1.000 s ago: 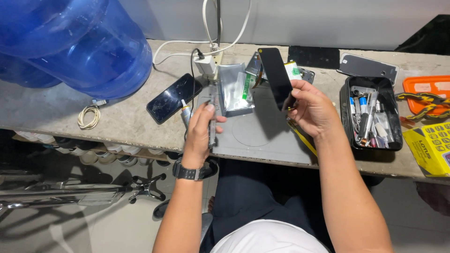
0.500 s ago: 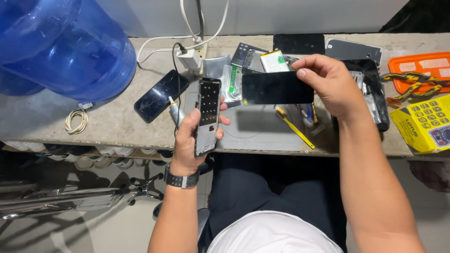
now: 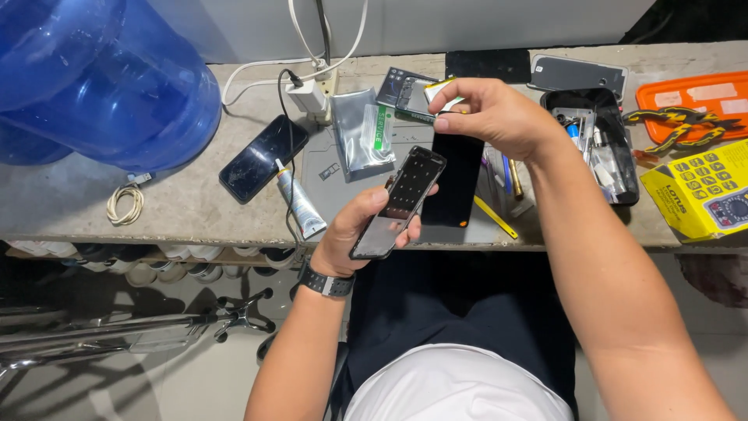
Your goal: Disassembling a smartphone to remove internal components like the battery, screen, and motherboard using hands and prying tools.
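Observation:
My left hand (image 3: 360, 228) holds an opened phone body (image 3: 399, 201), tilted, its inner side with dark parts facing up, just over the bench's front edge. My right hand (image 3: 492, 115) pinches the top of a black screen panel (image 3: 455, 187) that hangs down beside the phone body, to its right. A black watch sits on my left wrist (image 3: 326, 282). Both hands are above a grey work mat (image 3: 343, 187) on the concrete bench (image 3: 156, 203).
A dark phone (image 3: 257, 157) and a glue tube (image 3: 298, 204) lie left of the mat. A silver pouch (image 3: 363, 131), charger (image 3: 308, 97), black tool tray (image 3: 598, 143), orange tray (image 3: 693, 101), yellow box (image 3: 701, 190) and big blue water jugs (image 3: 101, 86) stand around.
My right hand has turned the black screen panel from level to hanging upright. My left hand has tilted the phone body to the right, closer to the panel.

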